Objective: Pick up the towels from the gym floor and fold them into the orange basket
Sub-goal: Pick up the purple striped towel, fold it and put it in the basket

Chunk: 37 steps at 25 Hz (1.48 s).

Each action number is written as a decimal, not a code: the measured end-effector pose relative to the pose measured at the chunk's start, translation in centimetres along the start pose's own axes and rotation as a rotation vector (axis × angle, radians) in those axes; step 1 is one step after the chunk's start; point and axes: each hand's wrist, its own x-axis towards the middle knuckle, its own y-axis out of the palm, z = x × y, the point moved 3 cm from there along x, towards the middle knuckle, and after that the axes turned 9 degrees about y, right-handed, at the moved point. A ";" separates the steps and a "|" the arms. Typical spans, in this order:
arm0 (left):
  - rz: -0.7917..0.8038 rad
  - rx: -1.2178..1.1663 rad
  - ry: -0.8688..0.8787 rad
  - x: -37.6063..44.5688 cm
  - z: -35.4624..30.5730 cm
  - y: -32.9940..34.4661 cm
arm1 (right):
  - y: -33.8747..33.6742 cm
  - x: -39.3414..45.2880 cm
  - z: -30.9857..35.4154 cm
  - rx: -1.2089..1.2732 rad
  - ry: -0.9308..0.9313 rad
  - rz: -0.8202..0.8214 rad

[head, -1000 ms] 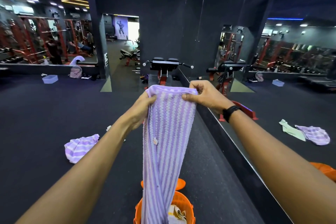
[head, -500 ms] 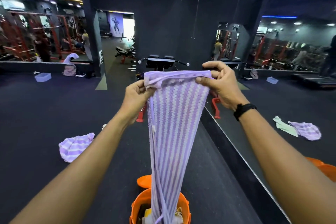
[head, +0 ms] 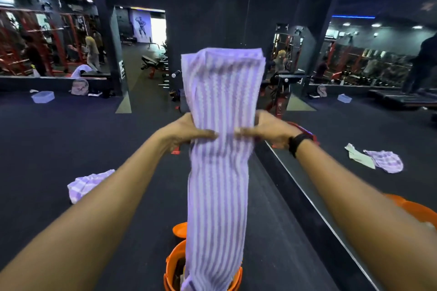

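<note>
Lilac-and-white striped towel (head: 220, 172): soft woven cloth, narrow lengthwise fold, held upright over the orange basket (head: 173, 267), lower end inside its rim. Left hand (head: 186, 131) and right hand (head: 267, 131) pinch it at mid-length, fingers curled behind, thumbs in front; upper half stands above, blurred. Step: folding. Next likely needs the top half dropped over. Second striped towel (head: 87, 183) crumpled on dark matte floor (head: 59, 144), well apart.

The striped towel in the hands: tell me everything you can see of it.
The striped towel is purple and white terry-like cloth, folded lengthwise into a narrow band and held upright. The left hand and right hand pinch its middle from either side. Its top stands above them; its lower end hangs into the orange basket.
</note>
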 end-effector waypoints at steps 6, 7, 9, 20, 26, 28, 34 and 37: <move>-0.029 -0.251 -0.157 0.1 1.9 -1.4 | -0.5 0.3 0.0 0.256 0.014 -0.017; 0.061 -0.186 -0.210 -0.4 2.3 -0.8 | 0.1 0.1 -0.5 0.170 0.092 0.046; 0.081 -0.074 -0.180 -1.0 3.7 -0.4 | 0.8 0.0 -2.5 0.024 0.156 0.111; 0.137 -0.085 -0.122 -1.8 3.8 -1.1 | 0.8 -0.2 -2.6 0.330 0.143 0.058; 0.027 -0.133 -0.082 -2.0 3.6 -2.8 | 1.9 -0.5 -0.9 0.374 0.110 0.037; 0.089 -0.040 -0.128 -2.7 2.8 -2.3 | 3.2 -1.0 -1.7 0.212 0.170 0.187; 0.155 -0.095 -0.113 -3.9 4.4 0.2 | 2.4 -0.4 -1.6 0.557 0.101 0.015; -0.009 -0.141 -0.056 -3.3 3.5 -0.6 | 2.9 -0.4 -2.1 0.275 0.293 0.089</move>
